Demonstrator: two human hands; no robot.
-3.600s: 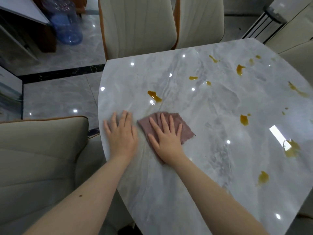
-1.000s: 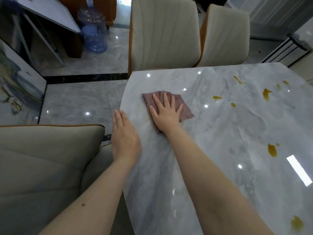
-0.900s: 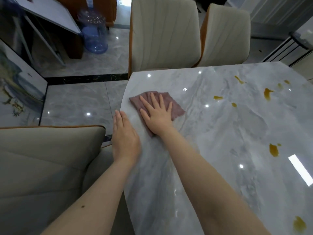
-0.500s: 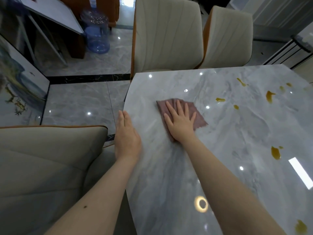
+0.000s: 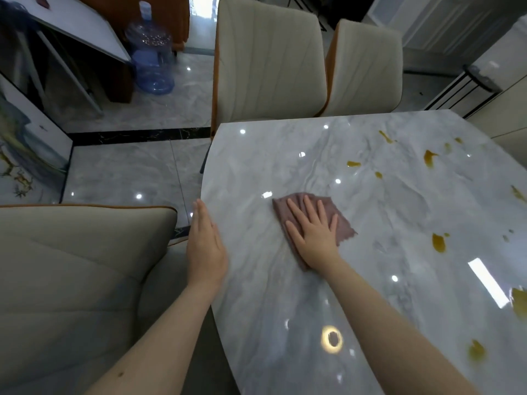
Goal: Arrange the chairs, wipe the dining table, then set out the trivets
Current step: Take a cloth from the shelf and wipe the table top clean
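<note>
A grey marble dining table (image 5: 285, 295) fills the right half of the head view. My right hand (image 5: 313, 232) lies flat, fingers spread, pressing a folded mauve cloth (image 5: 340, 220) onto the tabletop near the left end. My left hand (image 5: 205, 243) rests flat on the table's left edge, holding nothing. Several amber spill spots (image 5: 437, 242) dot the right side of the table. One beige chair (image 5: 71, 280) stands at my near left, and two more beige chairs (image 5: 268, 55) are at the far side. No trivets are in view.
A blue water jug (image 5: 149, 55) stands on the glossy grey floor at the back left, beside a white leaning panel (image 5: 79, 27). A painted panel (image 5: 25, 155) is at the far left. A dark metal rack (image 5: 467, 86) and pale cabinets stand at the right.
My right hand has slid the cloth from the far left corner toward the right and nearer to me. My left hand has stayed on the table edge.
</note>
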